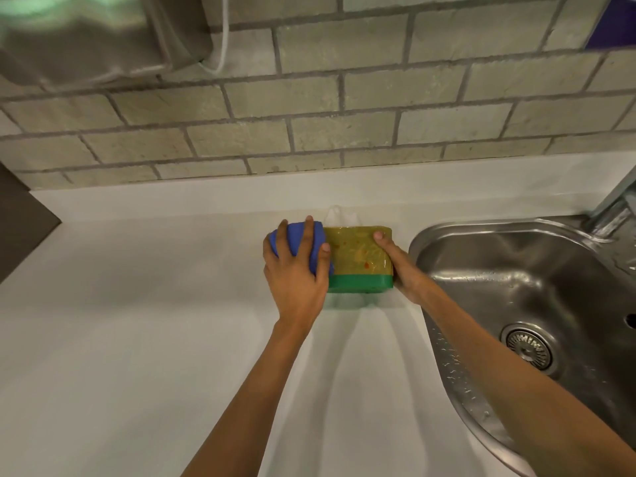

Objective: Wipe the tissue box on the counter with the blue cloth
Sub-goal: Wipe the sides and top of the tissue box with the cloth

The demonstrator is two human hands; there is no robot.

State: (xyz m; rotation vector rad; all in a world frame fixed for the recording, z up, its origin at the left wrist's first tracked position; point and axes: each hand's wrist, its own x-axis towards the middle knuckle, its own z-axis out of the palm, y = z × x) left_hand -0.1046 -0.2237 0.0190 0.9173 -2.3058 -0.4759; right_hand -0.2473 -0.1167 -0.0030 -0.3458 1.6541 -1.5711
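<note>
From the head camera, the tissue box, yellow-green with a green band along its lower edge and a tissue poking from its top, stands on the white table toward the back edge, just left of the steel sink. The left hand is closed around the bunched blue cloth and presses it against the box's left end, fingers spread over the cloth. The right hand is wrapped around the box's right end, thumb lying over the top front corner, bracing it against the push of the cloth. Behind the table rises a grey brick-tile wall, and a faucet shows at the sink's far right corner.

The risks I see from here: the box is light and squeezed between two hands, so hard pressure from the cloth could dent its cardboard or slide it rightward toward the sink rim. The sink looks wet, with droplets on its rim, so a box that tips over that edge would soak. The loose tissue could also snag under the cloth and tear out.
</note>
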